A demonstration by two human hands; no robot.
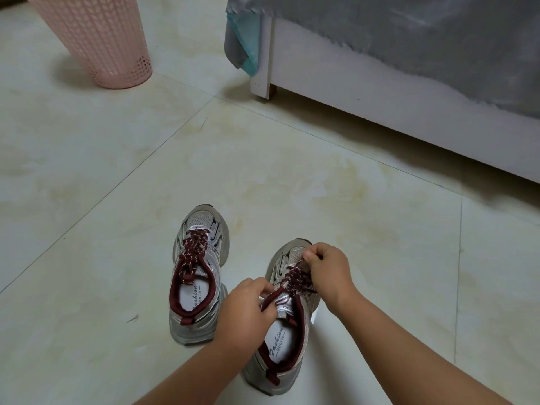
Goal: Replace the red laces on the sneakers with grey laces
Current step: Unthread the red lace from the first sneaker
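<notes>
Far ahead-left of your hands stands a pink basket (99, 39). The other sneaker (196, 273) sits just left of your left hand (248, 309), which pinches, it seems, the held sneaker (287, 314) tongue; your right hand (325, 268) pinches its red laces (298, 277). Bed frame (380, 112) edges ahead-right across open floor (321, 185).
</notes>
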